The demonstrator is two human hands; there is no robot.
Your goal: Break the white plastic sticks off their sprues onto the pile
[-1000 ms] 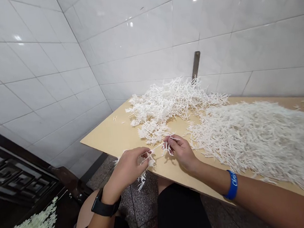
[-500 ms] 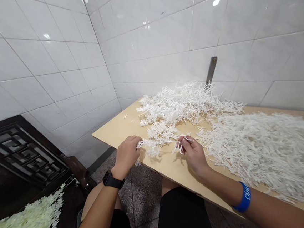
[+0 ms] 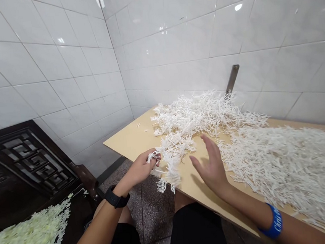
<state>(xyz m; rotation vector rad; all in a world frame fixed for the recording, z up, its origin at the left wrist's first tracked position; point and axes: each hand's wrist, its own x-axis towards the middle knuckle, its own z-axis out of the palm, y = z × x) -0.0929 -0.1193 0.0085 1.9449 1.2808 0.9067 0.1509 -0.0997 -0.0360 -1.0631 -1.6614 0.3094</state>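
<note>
My left hand [image 3: 144,167] is closed on a cluster of thin white branching plastic stems [image 3: 171,171], some of which dangle past the table's front edge. Over the wooden tabletop, my right hand [image 3: 212,167] is open, thumb and fingers apart, with nothing in it. A heap of white branched stems [image 3: 196,115] lies just beyond both hands, and a small clump reaches close to my left fingers. To the right of my right hand spreads a wide pile of straighter white stems [image 3: 293,163].
The wooden table [image 3: 124,141] stands against white tiled walls, with a metal bracket [image 3: 232,77] behind the heap. At left, a dark carved wooden chair [image 3: 34,161] carries a pile of pale yellow-green flower pieces [image 3: 30,238]. My legs are under the table's front edge.
My right hand has let go of the white stem it was pinching and opened. The cluster in my left hand now hangs lower. The view has shifted slightly left.
</note>
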